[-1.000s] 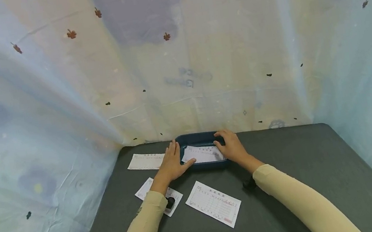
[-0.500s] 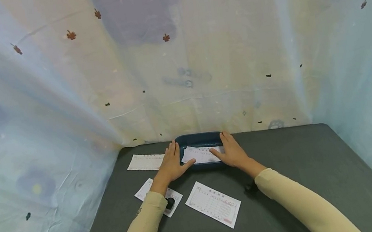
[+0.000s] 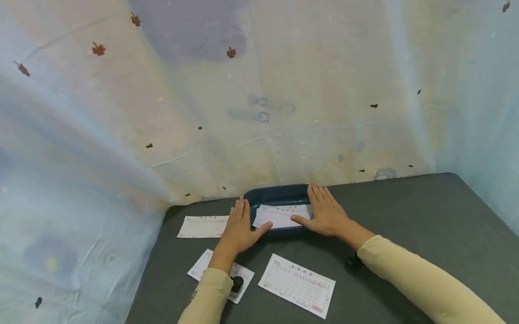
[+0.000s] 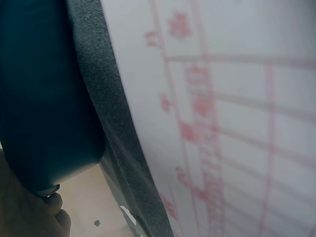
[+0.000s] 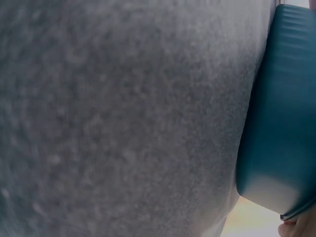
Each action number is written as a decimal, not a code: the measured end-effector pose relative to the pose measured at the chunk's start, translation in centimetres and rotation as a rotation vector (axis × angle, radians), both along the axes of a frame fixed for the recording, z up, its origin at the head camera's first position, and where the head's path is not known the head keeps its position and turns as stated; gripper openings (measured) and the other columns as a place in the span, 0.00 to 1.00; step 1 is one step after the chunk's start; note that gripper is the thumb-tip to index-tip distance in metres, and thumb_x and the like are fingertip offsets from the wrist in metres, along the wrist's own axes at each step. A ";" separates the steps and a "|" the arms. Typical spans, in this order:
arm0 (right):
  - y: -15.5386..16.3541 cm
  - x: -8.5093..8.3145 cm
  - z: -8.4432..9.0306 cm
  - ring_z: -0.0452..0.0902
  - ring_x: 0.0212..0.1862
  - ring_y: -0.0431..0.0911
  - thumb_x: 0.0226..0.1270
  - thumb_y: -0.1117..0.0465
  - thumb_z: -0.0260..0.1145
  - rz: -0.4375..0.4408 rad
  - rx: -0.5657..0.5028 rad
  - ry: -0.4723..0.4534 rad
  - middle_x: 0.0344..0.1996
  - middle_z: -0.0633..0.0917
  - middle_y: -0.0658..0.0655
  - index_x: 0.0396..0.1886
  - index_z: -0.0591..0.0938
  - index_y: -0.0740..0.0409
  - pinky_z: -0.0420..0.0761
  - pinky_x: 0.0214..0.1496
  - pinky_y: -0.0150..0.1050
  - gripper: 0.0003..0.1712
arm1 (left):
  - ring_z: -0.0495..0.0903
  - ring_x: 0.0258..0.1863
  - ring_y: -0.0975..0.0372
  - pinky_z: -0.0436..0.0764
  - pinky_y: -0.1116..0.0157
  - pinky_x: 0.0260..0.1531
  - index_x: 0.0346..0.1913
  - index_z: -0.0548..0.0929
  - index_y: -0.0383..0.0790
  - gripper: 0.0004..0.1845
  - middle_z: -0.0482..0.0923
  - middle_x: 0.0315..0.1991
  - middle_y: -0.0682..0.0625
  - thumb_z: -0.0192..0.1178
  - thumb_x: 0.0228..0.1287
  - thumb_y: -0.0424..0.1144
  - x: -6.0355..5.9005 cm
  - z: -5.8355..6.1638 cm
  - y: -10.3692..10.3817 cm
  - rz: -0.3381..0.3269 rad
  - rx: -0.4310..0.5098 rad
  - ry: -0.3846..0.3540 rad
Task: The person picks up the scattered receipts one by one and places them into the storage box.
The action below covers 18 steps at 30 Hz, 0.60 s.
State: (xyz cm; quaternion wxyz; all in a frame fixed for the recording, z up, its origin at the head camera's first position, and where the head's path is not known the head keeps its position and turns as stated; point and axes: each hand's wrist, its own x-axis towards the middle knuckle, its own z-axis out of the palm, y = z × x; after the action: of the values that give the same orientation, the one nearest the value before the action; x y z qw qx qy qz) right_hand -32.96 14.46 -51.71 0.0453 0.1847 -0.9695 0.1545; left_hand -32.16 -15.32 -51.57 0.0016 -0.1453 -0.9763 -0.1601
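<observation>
A dark blue rectangular tray (image 3: pixel 279 195) stands near the back edge of the table, with several white printed paper slips (image 3: pixel 277 214) lying inside. My left hand (image 3: pixel 240 231) rests against the tray's left end, fingers straight and thumb reaching over the front rim. At the opposite end, my right hand (image 3: pixel 329 215) lies along the rim with straight fingers, its thumb pointing inward over the slips. The left wrist view has the tray's outer wall (image 4: pixel 44 89) beside a form with a red grid (image 4: pixel 222 123). In the right wrist view, fingertips (image 5: pixel 291 228) touch the tray's rim.
A printed slip (image 3: pixel 202 226) lies left of the tray, partly behind the left hand. Another slip (image 3: pixel 201 264) is partly hidden under the left forearm. A larger form (image 3: pixel 297 287) lies slanted in front on the dark grey table (image 3: pixel 410 240). A patterned curtain (image 3: pixel 280 98) hangs behind.
My right hand's fingers have straightened along the tray's right end, and its thumb has moved left over the slips. The left hand, tray and loose slips stay put.
</observation>
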 end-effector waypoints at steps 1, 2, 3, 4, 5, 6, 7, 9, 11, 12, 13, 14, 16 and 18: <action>0.0 0.0 0.0 0.41 0.87 0.63 0.73 0.22 0.55 0.000 0.008 0.006 0.86 0.49 0.72 0.85 0.49 0.74 0.43 0.88 0.58 0.68 | 0.38 0.87 0.44 0.46 0.45 0.85 0.86 0.44 0.28 0.63 0.34 0.88 0.36 0.54 0.73 0.75 0.0 0.0 0.0 -0.001 0.004 0.004; 0.0 -0.1 0.0 0.41 0.87 0.63 0.73 0.22 0.55 0.001 0.011 0.012 0.86 0.49 0.72 0.85 0.49 0.74 0.43 0.88 0.58 0.68 | 0.38 0.87 0.44 0.47 0.45 0.85 0.86 0.44 0.28 0.63 0.35 0.88 0.35 0.54 0.73 0.75 0.0 0.0 0.0 0.000 0.005 0.008; 0.0 -0.1 0.0 0.42 0.87 0.63 0.73 0.22 0.55 0.000 0.014 0.017 0.86 0.49 0.72 0.85 0.49 0.74 0.43 0.88 0.58 0.68 | 0.39 0.87 0.43 0.47 0.44 0.85 0.86 0.44 0.28 0.62 0.36 0.88 0.35 0.54 0.73 0.75 0.0 0.0 0.0 -0.001 0.005 0.014; -0.1 -0.1 -0.1 0.42 0.87 0.62 0.73 0.22 0.55 -0.001 0.019 0.021 0.86 0.50 0.72 0.85 0.50 0.74 0.44 0.88 0.58 0.68 | 0.40 0.87 0.43 0.47 0.44 0.85 0.86 0.45 0.27 0.62 0.37 0.88 0.34 0.55 0.73 0.75 0.0 0.0 0.0 -0.003 0.007 0.020; -0.1 -0.2 -0.1 0.41 0.87 0.62 0.73 0.22 0.55 -0.002 0.022 0.021 0.86 0.50 0.72 0.85 0.50 0.73 0.43 0.88 0.57 0.68 | 0.41 0.87 0.42 0.48 0.44 0.85 0.86 0.45 0.27 0.62 0.37 0.88 0.34 0.55 0.73 0.74 -0.1 0.0 -0.1 -0.004 0.009 0.025; -0.1 -0.3 -0.2 0.41 0.87 0.62 0.73 0.22 0.55 -0.002 0.020 0.021 0.86 0.50 0.72 0.85 0.50 0.73 0.43 0.88 0.57 0.68 | 0.41 0.87 0.42 0.48 0.44 0.85 0.86 0.45 0.27 0.62 0.37 0.88 0.34 0.56 0.73 0.74 -0.1 -0.1 -0.1 -0.005 0.015 0.027; 0.0 -0.3 -0.3 0.41 0.87 0.62 0.73 0.22 0.55 -0.004 0.020 0.021 0.86 0.49 0.72 0.86 0.49 0.73 0.43 0.88 0.57 0.68 | 0.41 0.87 0.42 0.48 0.44 0.85 0.86 0.45 0.27 0.63 0.37 0.88 0.34 0.56 0.72 0.74 -0.2 -0.1 -0.1 -0.007 0.020 0.027; -0.1 -0.4 -0.3 0.40 0.88 0.61 0.73 0.22 0.55 -0.006 0.020 0.016 0.86 0.49 0.71 0.86 0.49 0.73 0.42 0.88 0.57 0.68 | 0.41 0.87 0.42 0.47 0.44 0.85 0.86 0.45 0.27 0.63 0.36 0.88 0.34 0.56 0.72 0.75 -0.3 -0.2 -0.2 -0.011 0.028 0.025; 0.0 -0.4 -0.3 0.40 0.88 0.61 0.73 0.22 0.55 -0.007 0.019 0.012 0.86 0.49 0.71 0.86 0.48 0.73 0.42 0.88 0.57 0.68 | 0.40 0.87 0.43 0.46 0.44 0.85 0.86 0.45 0.27 0.64 0.35 0.88 0.35 0.55 0.71 0.76 -0.6 -0.4 -0.3 -0.016 0.037 0.017; -0.1 -0.4 -0.3 0.41 0.87 0.62 0.73 0.22 0.55 -0.007 0.017 0.014 0.86 0.49 0.71 0.86 0.48 0.73 0.42 0.88 0.57 0.68 | 0.39 0.87 0.43 0.45 0.44 0.85 0.86 0.44 0.28 0.64 0.34 0.88 0.36 0.54 0.71 0.77 -0.7 -0.5 -0.4 -0.018 0.040 0.012; -0.1 -0.4 -0.3 0.41 0.87 0.62 0.73 0.23 0.56 -0.008 0.013 0.014 0.86 0.49 0.71 0.86 0.48 0.73 0.42 0.88 0.56 0.68 | 0.39 0.87 0.43 0.44 0.44 0.85 0.86 0.44 0.28 0.64 0.35 0.88 0.35 0.54 0.71 0.77 -0.9 -0.7 -0.4 -0.023 0.046 0.012; -0.1 -0.4 -0.2 0.41 0.87 0.62 0.73 0.23 0.56 -0.007 0.010 0.012 0.86 0.49 0.71 0.86 0.48 0.72 0.42 0.88 0.56 0.68 | 0.39 0.87 0.43 0.43 0.44 0.85 0.86 0.44 0.29 0.65 0.35 0.88 0.35 0.53 0.71 0.78 -1.0 -0.9 -0.5 -0.027 0.048 0.009; -0.1 -0.2 -0.1 0.42 0.87 0.62 0.73 0.23 0.57 -0.008 0.003 0.009 0.86 0.49 0.71 0.86 0.48 0.73 0.42 0.88 0.57 0.68 | 0.39 0.87 0.42 0.42 0.44 0.85 0.86 0.43 0.30 0.65 0.35 0.88 0.35 0.53 0.70 0.78 -1.3 -1.2 -0.7 -0.034 0.049 0.002; -0.2 -0.1 -0.2 0.42 0.87 0.62 0.73 0.23 0.57 -0.009 -0.001 0.007 0.86 0.49 0.72 0.85 0.48 0.73 0.43 0.88 0.57 0.68 | 0.39 0.87 0.43 0.40 0.45 0.85 0.87 0.42 0.31 0.64 0.35 0.88 0.35 0.54 0.71 0.77 -1.2 -1.1 -0.7 -0.039 0.049 -0.009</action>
State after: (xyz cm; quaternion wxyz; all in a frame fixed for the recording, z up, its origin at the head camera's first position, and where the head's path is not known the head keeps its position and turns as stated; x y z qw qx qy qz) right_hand -33.09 14.28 -51.92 0.0493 0.1810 -0.9701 0.1541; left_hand -33.39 -16.06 -52.63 -0.0026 -0.1637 -0.9691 -0.1846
